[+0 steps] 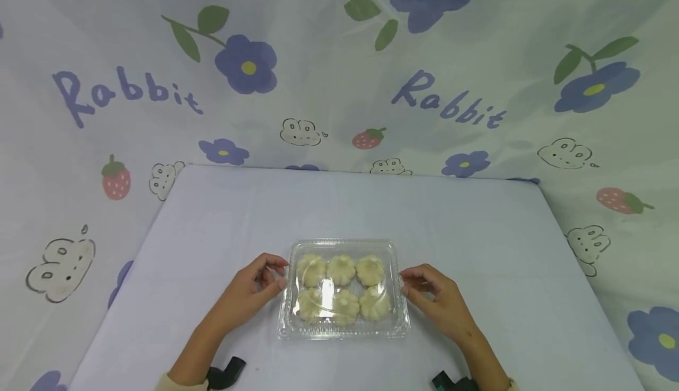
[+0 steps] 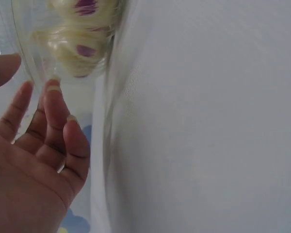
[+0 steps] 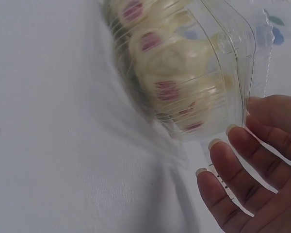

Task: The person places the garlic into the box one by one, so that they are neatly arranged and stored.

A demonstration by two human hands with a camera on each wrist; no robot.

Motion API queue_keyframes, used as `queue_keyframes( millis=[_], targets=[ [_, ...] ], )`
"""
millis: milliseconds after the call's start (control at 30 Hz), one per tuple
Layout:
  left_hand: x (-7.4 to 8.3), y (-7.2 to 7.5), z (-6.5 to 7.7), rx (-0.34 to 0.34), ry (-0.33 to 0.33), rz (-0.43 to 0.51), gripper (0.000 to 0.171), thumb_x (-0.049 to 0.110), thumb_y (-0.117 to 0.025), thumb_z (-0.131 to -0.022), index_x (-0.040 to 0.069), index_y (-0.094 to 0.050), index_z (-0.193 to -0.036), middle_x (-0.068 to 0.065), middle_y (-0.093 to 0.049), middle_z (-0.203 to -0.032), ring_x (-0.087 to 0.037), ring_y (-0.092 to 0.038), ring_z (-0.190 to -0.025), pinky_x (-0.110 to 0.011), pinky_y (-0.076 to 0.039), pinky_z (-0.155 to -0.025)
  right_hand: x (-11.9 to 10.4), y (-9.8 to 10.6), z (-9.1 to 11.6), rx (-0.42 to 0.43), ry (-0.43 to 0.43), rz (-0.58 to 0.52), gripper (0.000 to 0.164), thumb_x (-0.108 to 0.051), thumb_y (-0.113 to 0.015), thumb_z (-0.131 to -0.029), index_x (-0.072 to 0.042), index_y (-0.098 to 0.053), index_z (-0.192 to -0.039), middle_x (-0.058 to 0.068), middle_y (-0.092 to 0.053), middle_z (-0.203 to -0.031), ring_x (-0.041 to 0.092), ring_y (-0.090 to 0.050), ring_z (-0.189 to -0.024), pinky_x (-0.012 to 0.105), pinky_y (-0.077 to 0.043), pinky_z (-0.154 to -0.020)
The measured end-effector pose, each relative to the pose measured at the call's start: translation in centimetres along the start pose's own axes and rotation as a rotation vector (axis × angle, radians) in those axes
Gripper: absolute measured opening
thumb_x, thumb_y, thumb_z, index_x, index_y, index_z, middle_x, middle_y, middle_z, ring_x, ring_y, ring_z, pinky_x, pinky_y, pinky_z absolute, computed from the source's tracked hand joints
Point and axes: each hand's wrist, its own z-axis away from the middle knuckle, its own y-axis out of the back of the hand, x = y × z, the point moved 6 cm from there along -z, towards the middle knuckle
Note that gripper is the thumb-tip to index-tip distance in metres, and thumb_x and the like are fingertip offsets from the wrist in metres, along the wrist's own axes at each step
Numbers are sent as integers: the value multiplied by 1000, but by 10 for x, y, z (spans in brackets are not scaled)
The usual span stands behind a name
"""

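Note:
A clear plastic clamshell box [image 1: 343,331] with its lid down lies on the white table in front of me. Inside sit several pale, flower-shaped pastries [image 1: 341,270] in two rows; purple patches show on their sides in both wrist views. My left hand [image 1: 249,291] holds the box's left edge, thumb and fingertips at the rim. On the opposite side, my right hand [image 1: 437,299] pinches the right edge. In the right wrist view the thumb [image 3: 269,109] lies against the rim, other fingers spread below it.
White cloth covers the table [image 1: 239,202]. Behind and beside it hangs a curtain [image 1: 329,55] printed with flowers, rabbits and strawberries. Black wrist mounts [image 1: 227,373] show beneath both wrists, near the front.

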Motion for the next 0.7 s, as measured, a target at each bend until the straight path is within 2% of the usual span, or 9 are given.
queue_keyframes(
  millis=[167, 267, 400, 500, 600, 700],
  targets=[
    [0, -2, 7, -40, 2, 23, 42, 24, -76, -99, 25, -57, -136, 0, -62, -117, -19, -58, -80, -29, -49, -68, -3, 1, 4, -9, 43, -3, 29, -6, -76, -96, -13, -70, -124, -2, -70, -117, 18, -68, -100, 32, -58, -86],
    [-2, -4, 11, -57, -4, 32, 46, 24, -76, -99, 27, -55, -140, 0, -61, -119, -19, -57, -81, -29, -49, -69, -3, 1, 9, -24, 40, -16, 38, -7, -76, -96, -14, -67, -132, -1, -69, -121, 21, -69, -102, 33, -58, -87],
    [-3, -6, 15, -46, -28, 43, 49, 20, -76, -99, 25, -55, -143, -1, -60, -120, -18, -57, -81, -29, -49, -70, -4, 1, 13, -50, 7, -32, 53, -11, -76, -97, -13, -57, -147, -1, -67, -128, 23, -69, -105, 36, -58, -89],
    [-3, -6, 16, -35, -45, 60, 49, 17, -75, -99, 24, -55, -143, -2, -61, -120, -18, -57, -80, -28, -48, -71, -3, 1, 15, -62, -25, -31, 59, -15, -77, -97, -12, -52, -151, -2, -66, -131, 23, -69, -106, 37, -57, -90],
    [-2, -6, 16, -31, -45, 74, 49, 16, -75, -99, 23, -55, -143, -2, -61, -120, -18, -57, -80, -28, -48, -72, -2, 0, 18, -70, -52, -29, 55, -18, -78, -97, -13, -55, -147, -4, -66, -128, 22, -69, -106, 39, -57, -90],
    [-1, -7, 16, -24, -43, 82, 50, 15, -75, -98, 23, -55, -143, -2, -62, -119, -18, -58, -81, -27, -48, -72, -2, -1, 23, -71, -59, -21, 44, -19, -78, -97, -15, -62, -138, -7, -69, -121, 20, -69, -106, 36, -58, -88]
  ],
)
